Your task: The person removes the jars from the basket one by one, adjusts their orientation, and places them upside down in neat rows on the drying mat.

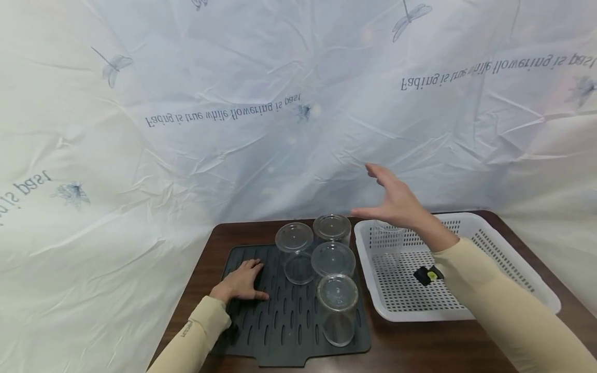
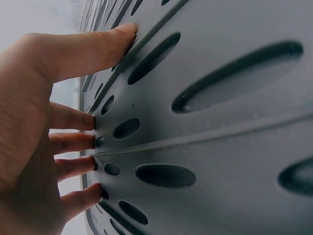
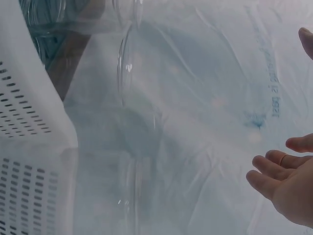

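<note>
My left hand [image 1: 242, 281] rests on the dark grey drying mat [image 1: 280, 331]. In the left wrist view that hand [image 2: 29, 122] has its thumb and fingers spread, fingertips touching the slotted mat surface [image 2: 234, 127]. My right hand [image 1: 396, 202] is raised over the back left part of the white basket [image 1: 366, 269], fingers apart and holding nothing. Below it, a clear cup [image 1: 387, 246] stands inside the basket near the left wall. Several clear cups stand along the mat's right side, among them a front one [image 1: 338, 313] and a back left one [image 1: 295, 241].
The mat and basket sit side by side on a dark brown table [image 1: 387, 342]. A white printed sheet [image 1: 280, 155] hangs behind the table. A black band with a yellow-green piece [image 1: 429, 275] shows at the right wrist, in front of the basket.
</note>
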`<state>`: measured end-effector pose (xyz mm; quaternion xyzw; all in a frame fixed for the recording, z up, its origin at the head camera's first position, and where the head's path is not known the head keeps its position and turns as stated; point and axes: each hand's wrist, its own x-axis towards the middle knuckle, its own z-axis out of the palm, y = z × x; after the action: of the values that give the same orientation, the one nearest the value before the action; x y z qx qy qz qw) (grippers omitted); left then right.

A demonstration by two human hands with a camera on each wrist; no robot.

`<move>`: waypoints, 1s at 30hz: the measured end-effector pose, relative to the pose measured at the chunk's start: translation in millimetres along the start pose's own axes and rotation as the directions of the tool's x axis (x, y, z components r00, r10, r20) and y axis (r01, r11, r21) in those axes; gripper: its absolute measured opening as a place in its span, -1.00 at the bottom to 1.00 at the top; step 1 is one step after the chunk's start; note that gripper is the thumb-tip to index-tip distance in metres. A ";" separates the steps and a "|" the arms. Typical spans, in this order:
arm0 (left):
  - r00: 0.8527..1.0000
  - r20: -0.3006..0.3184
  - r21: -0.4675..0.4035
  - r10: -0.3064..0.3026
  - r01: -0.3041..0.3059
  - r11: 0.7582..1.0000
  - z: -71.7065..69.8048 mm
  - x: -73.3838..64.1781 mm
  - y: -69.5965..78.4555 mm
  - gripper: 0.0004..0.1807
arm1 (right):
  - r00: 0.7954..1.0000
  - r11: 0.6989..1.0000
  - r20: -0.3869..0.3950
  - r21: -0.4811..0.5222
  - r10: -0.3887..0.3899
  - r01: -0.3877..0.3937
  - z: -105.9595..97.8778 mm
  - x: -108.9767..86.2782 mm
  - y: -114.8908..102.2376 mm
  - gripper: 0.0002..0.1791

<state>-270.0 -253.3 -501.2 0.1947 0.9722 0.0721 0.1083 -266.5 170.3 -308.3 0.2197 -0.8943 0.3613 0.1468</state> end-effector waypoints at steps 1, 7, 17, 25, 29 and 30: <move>1.000 0.000 0.000 -0.001 0.001 1.000 0.6 0.5 -0.1 0.08 | 1.000 1.000 -0.004 0.007 0.008 -0.008 -1.4 -1.8 1.9 0.21; 1.000 0.004 0.007 -0.020 0.020 1.000 1.4 1.8 -0.4 0.09 | 0.999 0.999 -0.014 0.008 0.034 -0.034 -7.8 -11.8 15.8 0.21; 1.000 0.011 0.000 -0.014 0.014 1.000 2.7 1.6 -0.9 0.08 | 0.994 0.995 -0.043 0.016 0.102 -0.101 -15.3 -26.9 35.3 0.22; 1.000 0.014 -0.001 -0.011 0.011 1.000 3.5 3.5 -1.8 0.09 | 0.993 0.994 -0.025 -0.011 0.112 -0.112 -17.1 -35.5 48.4 0.21; 1.000 0.008 0.000 -0.010 0.010 1.000 3.6 3.5 -3.1 0.09 | 0.992 0.992 -0.001 0.000 0.125 -0.125 -14.6 -40.4 57.1 0.24; 1.000 0.008 0.002 -0.011 0.011 1.000 3.4 3.0 -3.2 0.09 | 0.991 0.991 0.006 0.019 0.130 -0.130 -13.6 -41.5 59.3 0.24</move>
<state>-273.1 -254.7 -505.5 0.1897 0.9729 0.0697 0.1124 -259.0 230.0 -350.8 0.1633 -0.9035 0.3781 0.1185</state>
